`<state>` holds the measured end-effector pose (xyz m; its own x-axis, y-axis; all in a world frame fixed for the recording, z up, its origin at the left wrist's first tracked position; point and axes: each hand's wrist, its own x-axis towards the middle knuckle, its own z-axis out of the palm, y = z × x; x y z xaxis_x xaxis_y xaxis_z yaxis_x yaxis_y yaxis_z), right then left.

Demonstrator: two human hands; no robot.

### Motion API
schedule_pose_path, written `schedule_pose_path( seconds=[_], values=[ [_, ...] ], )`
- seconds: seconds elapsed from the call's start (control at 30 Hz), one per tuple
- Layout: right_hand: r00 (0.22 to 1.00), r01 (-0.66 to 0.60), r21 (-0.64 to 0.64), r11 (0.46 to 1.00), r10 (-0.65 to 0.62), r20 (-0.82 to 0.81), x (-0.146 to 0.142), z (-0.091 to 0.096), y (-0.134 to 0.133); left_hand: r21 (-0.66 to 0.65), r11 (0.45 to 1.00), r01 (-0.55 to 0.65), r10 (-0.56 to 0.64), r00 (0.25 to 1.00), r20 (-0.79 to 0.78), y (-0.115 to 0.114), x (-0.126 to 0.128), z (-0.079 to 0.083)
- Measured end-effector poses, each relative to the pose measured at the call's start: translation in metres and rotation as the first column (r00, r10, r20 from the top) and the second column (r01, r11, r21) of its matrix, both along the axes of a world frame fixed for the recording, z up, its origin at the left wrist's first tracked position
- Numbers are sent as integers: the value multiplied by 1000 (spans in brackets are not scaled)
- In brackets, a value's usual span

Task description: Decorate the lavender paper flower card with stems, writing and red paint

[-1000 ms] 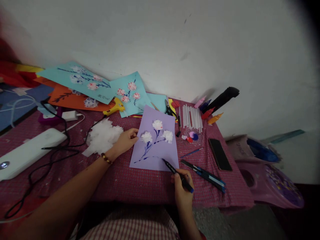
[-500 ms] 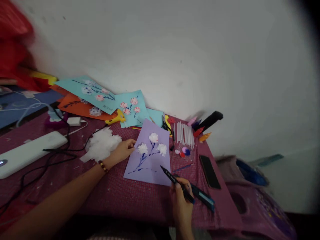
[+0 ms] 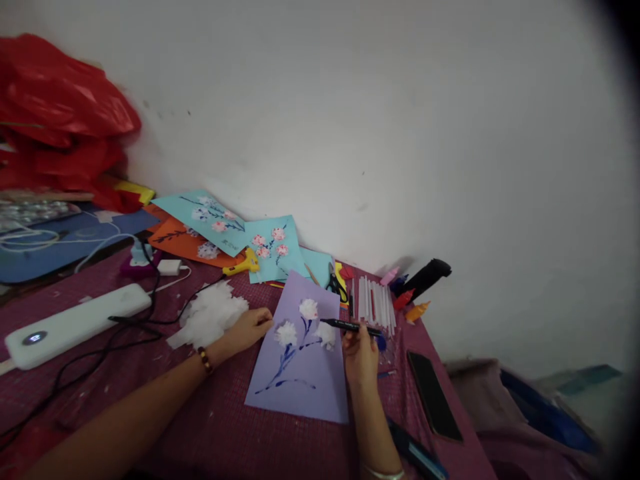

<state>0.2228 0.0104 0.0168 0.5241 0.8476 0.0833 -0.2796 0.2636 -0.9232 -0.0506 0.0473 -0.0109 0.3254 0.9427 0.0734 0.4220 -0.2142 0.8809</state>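
A sheet of purple paper (image 3: 320, 393) lies on the table, with white tissue flowers (image 3: 286, 334) on painted dark blue stems (image 3: 287, 363). At its left edge, my left hand (image 3: 254, 327) has its fingers curled together against the paper's side. My right hand (image 3: 361, 350) is closed around a black marker (image 3: 345, 325). The marker's tip points left, over the paper between the top flower (image 3: 309, 309) and the right flower (image 3: 327, 335), which it partly covers. Whether the tip touches the paper I cannot tell. White tissue pieces (image 3: 213, 313) are heaped beside my left hand.
Finished-looking flower cards in blue (image 3: 273, 263) and orange (image 3: 173, 240) lie at the back, near a yellow glue gun (image 3: 245, 262). Scissors (image 3: 337, 283), glue sticks (image 3: 377, 303) and a phone (image 3: 434, 397) are to the right. A white power bank (image 3: 85, 323) and black cable (image 3: 110, 343) occupy the left.
My right hand has moved up the paper with the marker, from the lower right area to beside the upper flowers. My left hand stays by the left edge. The camera view has shifted.
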Motion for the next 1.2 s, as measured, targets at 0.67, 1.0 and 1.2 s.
schedule_pose_path(
  seconds=[0.67, 1.0, 1.2],
  values=[
    [923, 299, -7, 954, -291, -253, 92, 3, 7, -249, 968, -26, -11, 989, -147, 16, 6, 16],
    [932, 266, -25, 964, -264, -248, 89, 1, 8, -326, 943, 60, -98, 990, -103, 30, 32, 22],
    [954, 226, -40, 973, -229, -193, 80, 2, 8, -447, 861, 241, -295, 954, -55, 15, 2, 27]
  ],
)
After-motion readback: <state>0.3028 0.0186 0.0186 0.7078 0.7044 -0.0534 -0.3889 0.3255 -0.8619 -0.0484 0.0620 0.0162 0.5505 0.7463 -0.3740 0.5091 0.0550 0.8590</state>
